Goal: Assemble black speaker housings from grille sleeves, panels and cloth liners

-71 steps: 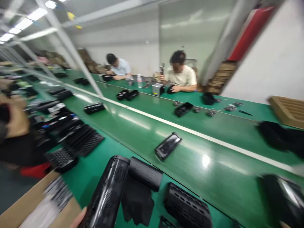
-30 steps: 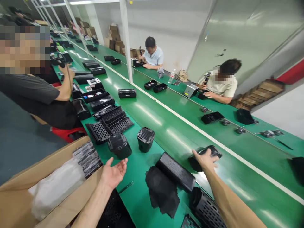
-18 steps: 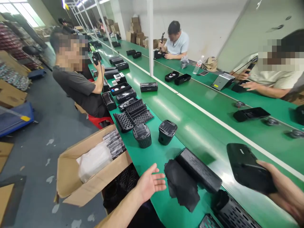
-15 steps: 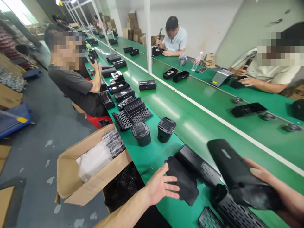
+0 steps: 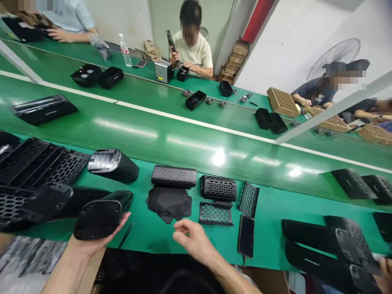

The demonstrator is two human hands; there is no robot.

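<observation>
L hand [image 5: 92, 243]: palm up, fingers bent under the held casing [image 5: 98, 219], prob. b/c its bulk rests easiest that way; most fingers hidden.
Held casing: dark, end cap twd wearer, above the near L part of the bench [image 5: 150, 237]; tilt prob. keeps the cap in sight.
Black sheets [image 5: 170, 204]: loose overlapping pile, mid-bench, prob. for easy reach.
R hand [image 5: 193, 239]: fingers half curled, nothing seen in it, just nr the sheets; can't tell if it touches the bench.
Perforated panels [image 5: 69, 167]: crowd the far L end.
Capped casing [image 5: 50, 201]: behind the held one, which partly blocks it.
Glossy-capped casing [image 5: 124, 167]: farther back, prob. on end (lens lean, hard to be sure).
Thin tool [image 5: 126, 235]: btw the hands.
Ridged casing [image 5: 173, 175]: at the sheets' far side.
Slotted shell [image 5: 219, 188]: R of that.
Phone [image 5: 246, 239]: cable at near end.
White post [image 5: 330, 112]: slants across, partly blocking the view of a co-worker [image 5: 315, 96].
R-end casings [image 5: 309, 234]: another person's hand [image 5: 385, 268] beside them.
</observation>
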